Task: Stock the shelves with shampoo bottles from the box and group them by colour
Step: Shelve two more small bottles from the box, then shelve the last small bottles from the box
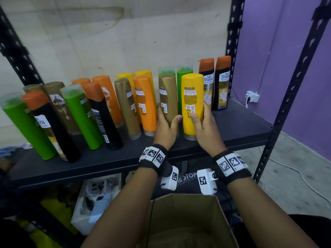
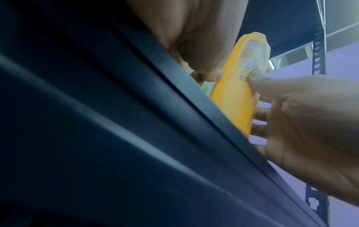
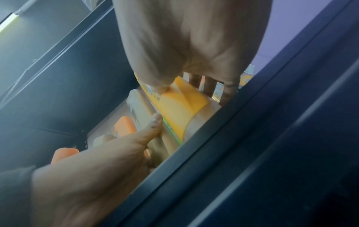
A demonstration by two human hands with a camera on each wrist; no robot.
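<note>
We see both hands at the front edge of the dark shelf [image 1: 232, 126], each wrapped round the lower part of a bottle standing upside down on its cap. The left hand [image 1: 165, 128] grips the gold bottle [image 1: 168, 97], thumb across its front and fingers curled behind it. The right hand [image 1: 206, 127] grips the yellow bottle [image 1: 192, 97] just beside it, thumb pressed on the barcode label and fingers round the right side; the left wrist view shows those fingers spread along the bottle's far side. The two bottles stand close together, and the two thumbs are near each other.

To the left along the shelf we see a mixed row: an orange bottle [image 1: 146, 104], another gold bottle [image 1: 127, 106], black bottles with orange caps [image 1: 102, 115], green bottles [image 1: 78, 115], and more orange, yellow and gold ones behind. Two green bottles [image 1: 184, 74] stand behind the held pair. At the right end two black Safi Shayla bottles [image 1: 222, 83] stand side by side, next to the yellow bottle.

Below the wrists sits an open cardboard box [image 1: 188, 221]; its inside is dim and we cannot tell what it holds. The shelf has black perforated uprights [image 1: 295, 77]. Behind is a pale stained wall, to the right a purple wall [image 1: 268, 42] with a white socket [image 1: 252, 96], and a grey floor with a white cable.
</note>
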